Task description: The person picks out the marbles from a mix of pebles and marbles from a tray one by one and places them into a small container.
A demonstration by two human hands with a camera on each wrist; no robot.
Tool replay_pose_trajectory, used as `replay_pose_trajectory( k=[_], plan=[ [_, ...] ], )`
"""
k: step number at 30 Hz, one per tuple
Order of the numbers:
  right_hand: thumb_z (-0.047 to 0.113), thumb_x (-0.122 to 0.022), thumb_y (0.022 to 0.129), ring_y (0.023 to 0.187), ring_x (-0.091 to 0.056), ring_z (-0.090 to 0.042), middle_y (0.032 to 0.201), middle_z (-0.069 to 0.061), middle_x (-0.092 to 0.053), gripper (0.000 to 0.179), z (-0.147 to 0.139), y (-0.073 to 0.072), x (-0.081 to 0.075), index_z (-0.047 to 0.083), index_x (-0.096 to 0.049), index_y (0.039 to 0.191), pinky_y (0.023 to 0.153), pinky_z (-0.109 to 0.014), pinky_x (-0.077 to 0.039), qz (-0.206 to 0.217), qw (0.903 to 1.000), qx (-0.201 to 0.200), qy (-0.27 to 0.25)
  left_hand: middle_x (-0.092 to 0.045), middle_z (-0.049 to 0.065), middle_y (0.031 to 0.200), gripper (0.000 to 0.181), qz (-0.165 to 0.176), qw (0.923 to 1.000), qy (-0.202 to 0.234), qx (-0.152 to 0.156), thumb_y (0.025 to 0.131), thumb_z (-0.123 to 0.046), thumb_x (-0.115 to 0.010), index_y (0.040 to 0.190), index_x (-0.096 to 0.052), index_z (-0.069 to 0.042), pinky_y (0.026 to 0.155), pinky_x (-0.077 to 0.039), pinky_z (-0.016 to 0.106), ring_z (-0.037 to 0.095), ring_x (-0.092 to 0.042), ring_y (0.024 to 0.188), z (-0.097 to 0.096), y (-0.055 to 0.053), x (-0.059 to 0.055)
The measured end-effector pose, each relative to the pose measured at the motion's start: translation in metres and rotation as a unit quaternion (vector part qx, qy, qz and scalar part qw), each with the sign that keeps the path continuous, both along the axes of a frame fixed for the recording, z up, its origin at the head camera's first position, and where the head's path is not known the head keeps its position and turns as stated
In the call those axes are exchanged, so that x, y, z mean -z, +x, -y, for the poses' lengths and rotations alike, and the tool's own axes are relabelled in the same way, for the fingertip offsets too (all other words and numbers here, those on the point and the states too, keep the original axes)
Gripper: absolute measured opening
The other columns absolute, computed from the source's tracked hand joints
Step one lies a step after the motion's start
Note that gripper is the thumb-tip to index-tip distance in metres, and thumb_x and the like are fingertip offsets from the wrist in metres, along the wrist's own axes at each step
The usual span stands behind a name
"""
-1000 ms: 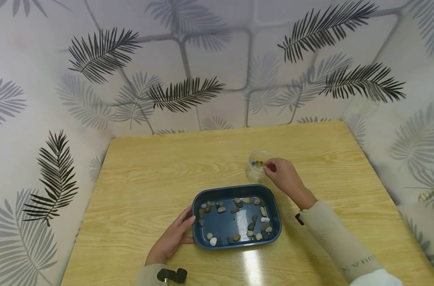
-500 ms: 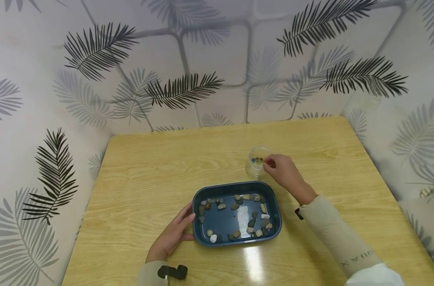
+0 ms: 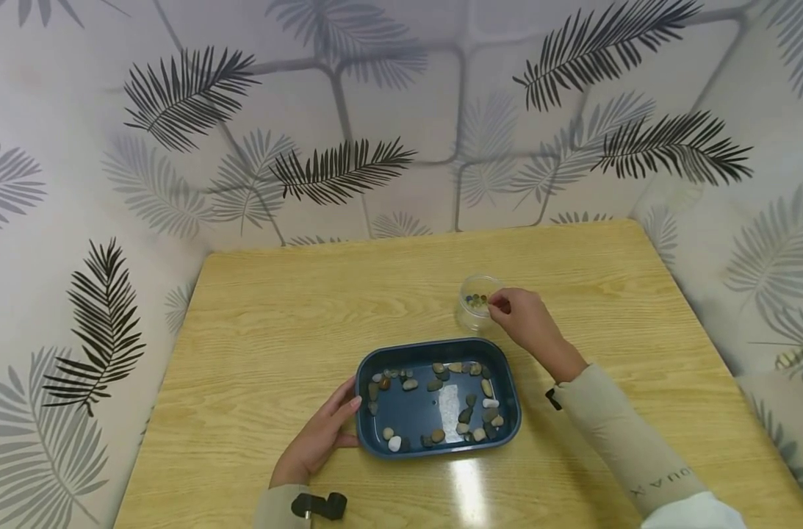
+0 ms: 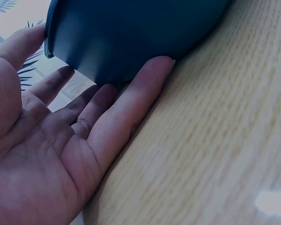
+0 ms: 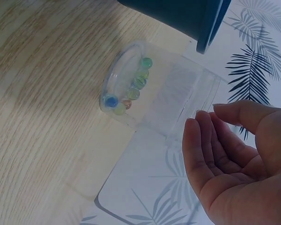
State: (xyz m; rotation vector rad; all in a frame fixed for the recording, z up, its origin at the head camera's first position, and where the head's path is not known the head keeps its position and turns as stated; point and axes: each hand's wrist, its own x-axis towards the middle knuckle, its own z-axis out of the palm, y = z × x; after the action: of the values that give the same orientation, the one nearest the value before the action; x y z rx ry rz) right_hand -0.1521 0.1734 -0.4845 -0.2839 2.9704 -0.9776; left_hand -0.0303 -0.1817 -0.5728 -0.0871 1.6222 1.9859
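Note:
A dark blue rectangular tray [image 3: 411, 419] lies on the table, with several pebbles [image 3: 434, 384] set mostly along its inner sides. At its left end, my left hand [image 3: 315, 441] rests against the tray. The left wrist view shows its fingers [image 4: 131, 98] fairly straight on the outer wall, one digit at the rim. Behind the tray's right part stands a clear round jar [image 5: 171, 89] holding several glass marbles [image 5: 139, 82], blue, green, yellowish and reddish. With thumb and fingers nearly together, my right hand [image 3: 530, 323] pinches the jar's rim. No marble shows between its fingertips.
The light wood-grain table [image 3: 275, 316] reaches back to a wall [image 3: 401, 110] printed with feather-like leaves. A dark strap with a small device [image 3: 318, 505] is on the left sleeve. Glare [image 3: 467, 488] shows on the table in front of the tray.
The view tilts slightly. Both hands, the tray and the jar stay essentially where they were.

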Motion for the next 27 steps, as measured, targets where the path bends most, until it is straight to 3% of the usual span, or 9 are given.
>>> replay_pose_trajectory(
  k=[7,19,23,27],
  plan=[
    [0.016,-0.058,0.085,0.077,-0.059,-0.019,0.087,-0.007,-0.063,0.017,0.0,0.002,-0.005,0.004,-0.065,0.094,0.068,-0.034,-0.051,-0.006,1.0,0.003,-0.003,-0.019,0.001,0.143,0.056,0.003,1.0,0.004,0.002,0.09,-0.036,-0.05,0.139,-0.025,-0.028,0.075,-0.049,0.048,0.031,-0.046,0.111,0.001,-0.003,-0.004],
    [0.018,-0.06,0.084,0.073,-0.058,-0.015,0.084,-0.003,-0.062,0.014,0.007,0.018,-0.016,0.007,-0.065,0.091,0.066,-0.032,-0.051,0.023,0.9991,-0.037,0.0,-0.019,0.003,0.144,0.055,0.003,0.9999,0.003,0.01,0.09,-0.036,-0.048,0.139,-0.025,-0.027,0.075,-0.049,0.048,0.032,-0.045,0.112,0.002,-0.003,-0.007],
    [0.019,-0.061,0.084,0.071,-0.057,-0.012,0.079,0.0,-0.062,0.012,0.009,0.025,-0.019,0.009,-0.065,0.088,0.064,-0.029,-0.051,0.041,0.9965,-0.072,0.011,-0.02,0.001,0.143,0.055,0.003,1.0,-0.002,0.006,0.089,-0.037,-0.05,0.138,-0.027,-0.029,0.074,-0.049,0.048,0.031,-0.047,0.111,0.002,-0.004,-0.007],
    [0.018,-0.062,0.083,0.069,-0.056,-0.007,0.076,0.005,-0.06,0.008,0.012,0.035,-0.021,0.01,-0.064,0.085,0.062,-0.025,-0.049,0.063,0.9877,-0.141,0.024,-0.022,0.002,0.142,0.056,0.004,1.0,0.0,0.007,0.088,-0.038,-0.051,0.138,-0.027,-0.03,0.075,-0.049,0.049,0.031,-0.047,0.11,0.001,-0.004,-0.006]
  ],
)
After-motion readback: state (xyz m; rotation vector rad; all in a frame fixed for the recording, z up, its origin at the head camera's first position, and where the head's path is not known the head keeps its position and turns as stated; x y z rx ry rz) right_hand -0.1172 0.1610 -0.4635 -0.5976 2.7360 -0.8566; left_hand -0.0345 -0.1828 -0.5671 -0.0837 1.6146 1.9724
